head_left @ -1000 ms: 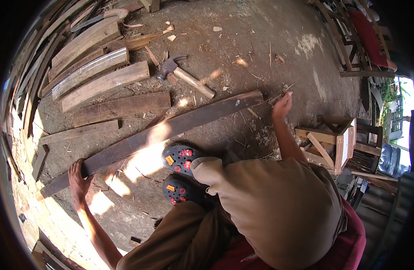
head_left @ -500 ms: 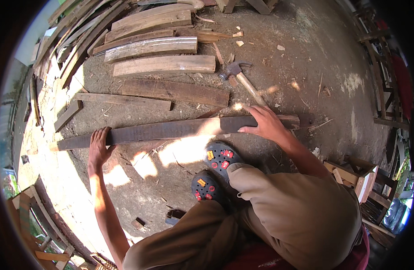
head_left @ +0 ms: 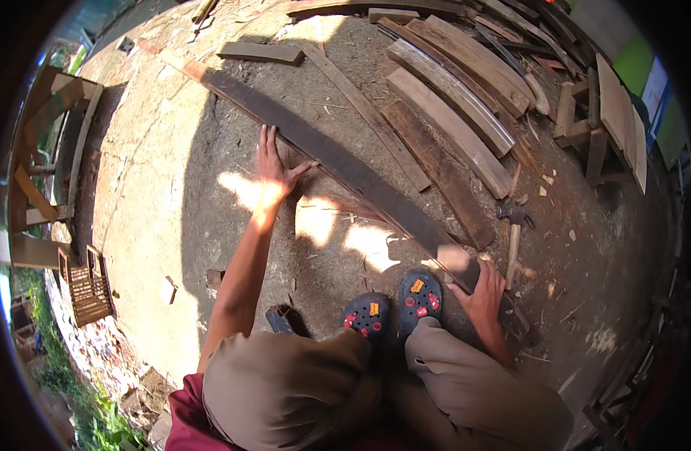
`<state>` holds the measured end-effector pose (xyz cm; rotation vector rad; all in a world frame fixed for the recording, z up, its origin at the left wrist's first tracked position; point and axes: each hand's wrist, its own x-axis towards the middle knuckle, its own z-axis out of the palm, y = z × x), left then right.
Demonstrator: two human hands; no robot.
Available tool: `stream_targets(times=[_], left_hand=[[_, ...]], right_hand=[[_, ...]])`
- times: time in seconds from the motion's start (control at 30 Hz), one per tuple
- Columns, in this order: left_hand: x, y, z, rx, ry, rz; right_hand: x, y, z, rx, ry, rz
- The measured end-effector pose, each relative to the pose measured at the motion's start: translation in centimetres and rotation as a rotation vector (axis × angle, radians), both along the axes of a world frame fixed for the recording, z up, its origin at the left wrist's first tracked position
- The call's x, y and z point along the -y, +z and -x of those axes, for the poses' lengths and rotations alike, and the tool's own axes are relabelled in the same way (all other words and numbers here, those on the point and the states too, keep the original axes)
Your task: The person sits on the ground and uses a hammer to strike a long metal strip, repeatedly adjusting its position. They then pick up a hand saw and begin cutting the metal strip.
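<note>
A long dark wooden plank (head_left: 345, 169) lies on the dirt ground, running from the upper left down to the lower right. My left hand (head_left: 274, 169) rests flat on its near edge, fingers spread. My right hand (head_left: 484, 289) presses on the plank's lower right end, beside my dark clogs (head_left: 394, 304) with coloured charms. My knees in tan trousers fill the lower middle of the view.
A hammer (head_left: 514, 237) lies just right of the plank, near my right hand. Several weathered boards (head_left: 450, 105) are stacked beyond the plank. Wooden frames (head_left: 601, 120) stand at upper right, a small wooden crate (head_left: 86, 286) and a bench (head_left: 48, 150) at left.
The view has swung round, so the plank now runs diagonally instead of across. Both hands stay on the plank; the right hand sits nearer its end, by my feet.
</note>
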<state>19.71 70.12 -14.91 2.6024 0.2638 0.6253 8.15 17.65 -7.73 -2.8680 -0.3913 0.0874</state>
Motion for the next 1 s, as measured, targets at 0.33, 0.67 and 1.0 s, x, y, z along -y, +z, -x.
stream_targets(times=[0.33, 0.67, 1.0], left_hand=[[1.9, -0.4, 2.2, -0.018, 0.142, 0.491], [4.0, 1.5, -1.1, 0.002, 0.203, 0.526], [8.0, 6.3, -5.2, 0.179, 0.582, 1.268]], right_hand=[[1.1, -0.1, -2.9, -0.178, -0.01, -0.164], [2.7, 0.0, -0.5, -0.155, 0.006, -0.223], [4.2, 0.9, 0.0, -0.139, 0.004, -0.254]])
